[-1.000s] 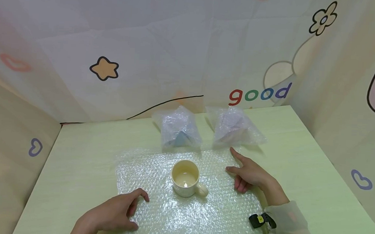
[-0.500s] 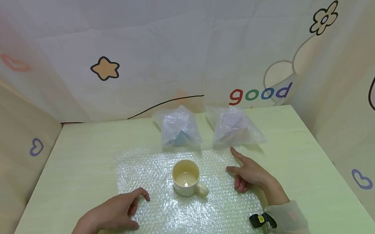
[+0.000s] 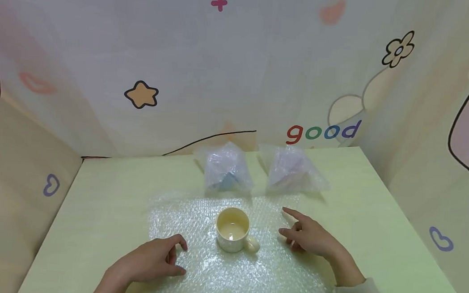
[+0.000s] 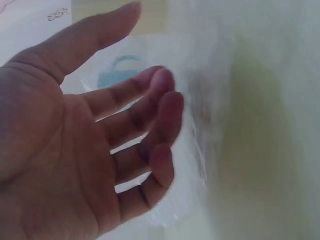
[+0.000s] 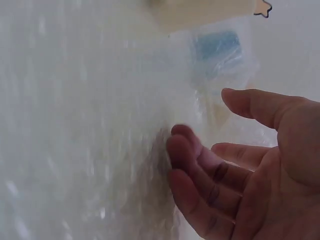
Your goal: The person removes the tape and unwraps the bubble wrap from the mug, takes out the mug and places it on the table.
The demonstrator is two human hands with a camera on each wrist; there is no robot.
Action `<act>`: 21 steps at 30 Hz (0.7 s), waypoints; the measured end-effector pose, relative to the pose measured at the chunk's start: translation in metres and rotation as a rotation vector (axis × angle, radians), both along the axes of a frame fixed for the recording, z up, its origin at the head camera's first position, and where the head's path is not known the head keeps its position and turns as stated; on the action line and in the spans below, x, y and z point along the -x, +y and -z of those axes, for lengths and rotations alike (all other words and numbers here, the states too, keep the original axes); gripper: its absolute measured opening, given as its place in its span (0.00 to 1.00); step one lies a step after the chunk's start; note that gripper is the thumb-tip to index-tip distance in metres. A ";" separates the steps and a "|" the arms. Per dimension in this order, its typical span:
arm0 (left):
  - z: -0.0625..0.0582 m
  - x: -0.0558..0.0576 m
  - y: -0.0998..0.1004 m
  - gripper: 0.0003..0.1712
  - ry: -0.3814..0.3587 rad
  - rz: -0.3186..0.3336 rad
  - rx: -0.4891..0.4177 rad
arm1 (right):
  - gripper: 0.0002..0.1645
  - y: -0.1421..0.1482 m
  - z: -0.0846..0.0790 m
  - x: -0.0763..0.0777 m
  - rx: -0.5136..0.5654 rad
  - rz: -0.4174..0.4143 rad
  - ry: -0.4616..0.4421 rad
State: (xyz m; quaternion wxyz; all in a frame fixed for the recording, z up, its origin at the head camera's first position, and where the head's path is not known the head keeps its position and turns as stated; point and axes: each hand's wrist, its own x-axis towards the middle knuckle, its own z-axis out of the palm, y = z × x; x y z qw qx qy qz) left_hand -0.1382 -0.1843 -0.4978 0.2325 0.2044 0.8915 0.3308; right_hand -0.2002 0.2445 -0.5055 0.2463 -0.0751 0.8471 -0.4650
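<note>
A cream mug [image 3: 232, 231] stands upright on a sheet of bubble wrap [image 3: 210, 275], its handle pointing to the front right. My left hand [image 3: 151, 258] is over the sheet's left edge, thumb and index finger apart. In the left wrist view the left hand's palm [image 4: 60, 140] shows, fingers loosely bent and holding nothing. To the right of the mug, my right hand [image 3: 309, 236] hovers close over the sheet with its index finger extended. The right wrist view shows the right hand's fingers [image 5: 215, 180] relaxed, bent beside the bubble wrap [image 5: 75, 125], nothing gripped.
Two bubble-wrapped bundles stand at the back of the table: one bundle [image 3: 227, 166] has a blue patch, the other bundle [image 3: 293, 170] looks pale pink. Printed curtains [image 3: 202, 73] enclose the pale green table [image 3: 106, 192] at the back and sides.
The head view has tilted upward. My right hand has drawn back from the sheet's far corner, and my left thumb has shifted closer to the index finger. The mug stays in place.
</note>
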 end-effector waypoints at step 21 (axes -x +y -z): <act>0.013 0.032 0.094 0.73 0.134 -0.237 -0.265 | 0.18 -0.065 -0.014 -0.046 0.043 -0.059 0.188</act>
